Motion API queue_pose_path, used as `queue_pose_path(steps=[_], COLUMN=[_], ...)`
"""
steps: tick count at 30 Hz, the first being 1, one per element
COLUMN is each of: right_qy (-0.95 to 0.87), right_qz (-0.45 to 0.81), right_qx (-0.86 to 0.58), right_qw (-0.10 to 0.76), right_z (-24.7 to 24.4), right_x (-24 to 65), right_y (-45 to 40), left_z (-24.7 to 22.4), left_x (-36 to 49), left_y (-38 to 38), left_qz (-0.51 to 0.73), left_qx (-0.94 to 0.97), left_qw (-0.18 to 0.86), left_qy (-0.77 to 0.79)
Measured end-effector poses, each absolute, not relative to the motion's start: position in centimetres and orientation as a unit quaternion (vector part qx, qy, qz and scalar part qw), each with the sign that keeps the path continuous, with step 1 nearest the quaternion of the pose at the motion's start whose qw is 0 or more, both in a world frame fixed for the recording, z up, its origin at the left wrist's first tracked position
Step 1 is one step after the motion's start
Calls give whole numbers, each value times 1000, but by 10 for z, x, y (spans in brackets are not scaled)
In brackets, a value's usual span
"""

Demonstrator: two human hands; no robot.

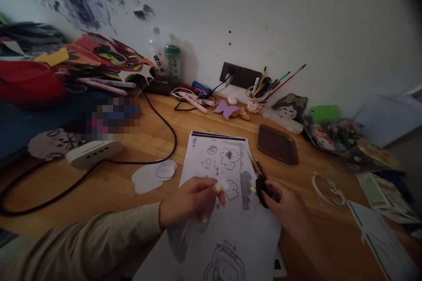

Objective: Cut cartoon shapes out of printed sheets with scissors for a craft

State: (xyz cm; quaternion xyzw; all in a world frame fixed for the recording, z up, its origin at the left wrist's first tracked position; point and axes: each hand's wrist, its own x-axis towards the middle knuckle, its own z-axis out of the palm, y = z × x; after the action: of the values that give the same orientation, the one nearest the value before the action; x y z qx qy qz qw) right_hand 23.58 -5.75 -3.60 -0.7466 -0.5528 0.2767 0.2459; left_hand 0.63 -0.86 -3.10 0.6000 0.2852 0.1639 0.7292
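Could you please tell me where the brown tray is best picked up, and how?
I would pinch the raised rim of the brown tray at its right end, coming from the right: it lies flat, and that end faces away from the scissors.

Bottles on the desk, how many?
2: a clear bottle and, just right of it, a green bottle, both upright by the wall. More could be hidden behind the paper pile.

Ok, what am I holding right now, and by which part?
Your right hand holds the scissors by their black handles. Whether the left hand is pinching anything, I can't tell.
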Motion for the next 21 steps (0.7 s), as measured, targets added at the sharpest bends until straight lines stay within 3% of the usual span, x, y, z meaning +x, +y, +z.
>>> queue_pose_path(steps=[3,6,16,21], right_qy=[-560,-573,-656,-711], right_qz=[154,63,-100,-134], right_qx=[-780,-786,-726,-659], right_qw=[234,225,180,205], right_z=[-43,-52,-63,-50], right_x=[242,247,249,238], right_y=[-56,-54,-58,-62], left_z=[-37,-46,-57,-61], left_x=[6,4,6,6], left_y=[-18,-25,-25,-25], left_qz=[23,-43,-59,-62], left_qx=[649,708,789,793], left_qw=[745,702,612,607], left_qy=[152,56,-10,-6])
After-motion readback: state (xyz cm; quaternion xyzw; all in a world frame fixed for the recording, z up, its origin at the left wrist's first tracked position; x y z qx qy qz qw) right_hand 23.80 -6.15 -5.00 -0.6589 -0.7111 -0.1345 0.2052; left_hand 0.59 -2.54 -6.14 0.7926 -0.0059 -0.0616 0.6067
